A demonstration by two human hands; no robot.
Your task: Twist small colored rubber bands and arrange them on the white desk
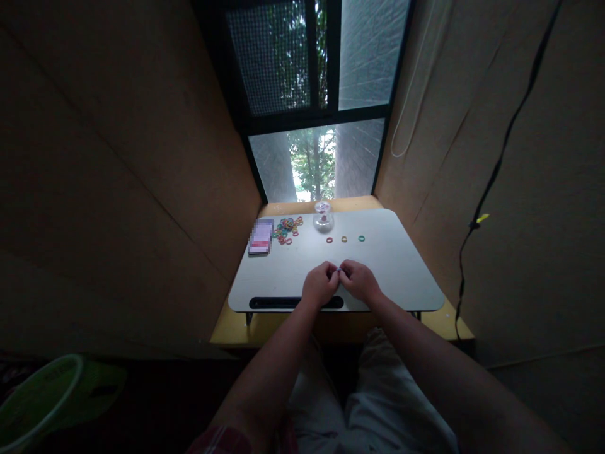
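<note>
My left hand [321,282] and my right hand [359,280] meet above the front middle of the white lap table [387,265]. Both are closed, thumbs and fingers pinched together. Between the fingertips a tiny pale bluish bit shows, too small to name. Beyond the hands three small coloured bands lie apart in a row: a red band [329,240], a yellow band [344,239] and a green band [362,238]. Farther left is a loose pile of multicoloured bands [287,227]. A clear rounded container [323,219] stands at the table's back, with something small and reddish visible in it.
A phone-like flat object [261,238], blurred out, lies at the table's left. A black slot [274,302] runs along the front edge. Walls flank both sides, with a window [314,161] behind. A black cable [496,164] hangs right; a green basket [47,397] stands lower left.
</note>
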